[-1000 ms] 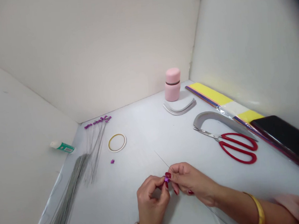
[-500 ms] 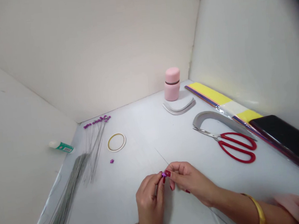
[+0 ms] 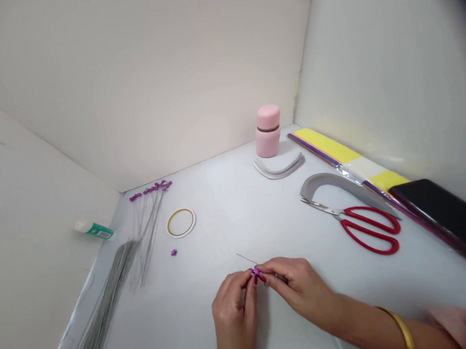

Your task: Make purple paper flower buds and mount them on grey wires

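Pinched between the fingertips of my left hand (image 3: pixel 232 303) is a small purple paper star (image 3: pixel 255 271). My right hand (image 3: pixel 300 281) is closed on a thin wire (image 3: pixel 246 258), its thumb and fingertips meeting the star's right side. One end of the wire sticks out to the upper left past the fingers. Whether the wire has entered the star is hidden by the fingertips. A single loose purple star (image 3: pixel 173 252) lies on the table to the left. Farther back, several purple stars (image 3: pixel 153 189) sit at the ends of wires.
A bundle of grey wires (image 3: pixel 110 308) runs along the left edge. Near it are a tape roll (image 3: pixel 181 223) and a green glue stick (image 3: pixel 100 231). Right of my hands lie red-handled scissors (image 3: pixel 368 228), paper strips (image 3: pixel 280 172), a phone (image 3: pixel 441 214) and coloured paper (image 3: pixel 328 148), behind them a pink flask (image 3: pixel 268 131).
My right hand has turned, and the wire's free end has swung lower and leftward, now lying flatter. My left hand keeps its pinch on the star in nearly the same place.
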Tool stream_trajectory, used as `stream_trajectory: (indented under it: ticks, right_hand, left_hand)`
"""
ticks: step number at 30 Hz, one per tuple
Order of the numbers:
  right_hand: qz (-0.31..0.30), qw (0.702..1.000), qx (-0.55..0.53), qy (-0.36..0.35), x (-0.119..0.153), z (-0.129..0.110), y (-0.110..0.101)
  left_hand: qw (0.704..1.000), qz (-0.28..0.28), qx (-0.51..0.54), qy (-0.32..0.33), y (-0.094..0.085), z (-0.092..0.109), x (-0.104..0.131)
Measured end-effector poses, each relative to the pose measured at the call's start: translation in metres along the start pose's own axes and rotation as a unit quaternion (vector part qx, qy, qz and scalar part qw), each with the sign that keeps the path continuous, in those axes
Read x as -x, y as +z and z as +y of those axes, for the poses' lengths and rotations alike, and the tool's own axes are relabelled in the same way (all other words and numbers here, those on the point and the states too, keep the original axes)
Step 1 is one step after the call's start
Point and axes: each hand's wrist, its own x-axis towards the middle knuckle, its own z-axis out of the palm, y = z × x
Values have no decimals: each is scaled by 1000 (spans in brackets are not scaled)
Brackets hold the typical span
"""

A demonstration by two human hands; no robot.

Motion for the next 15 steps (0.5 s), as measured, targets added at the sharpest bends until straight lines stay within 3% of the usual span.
stream_trajectory:
  ticks: [6,15]
  right_hand:
    - [-27,999,14,-18,1,0,-2]
    - [-59,997,22,-35,2,1,0]
  left_hand:
    - [1000,-16,4,3,-3,1,-2]
    - [1000,4,-12,-7,1,-1,-2]
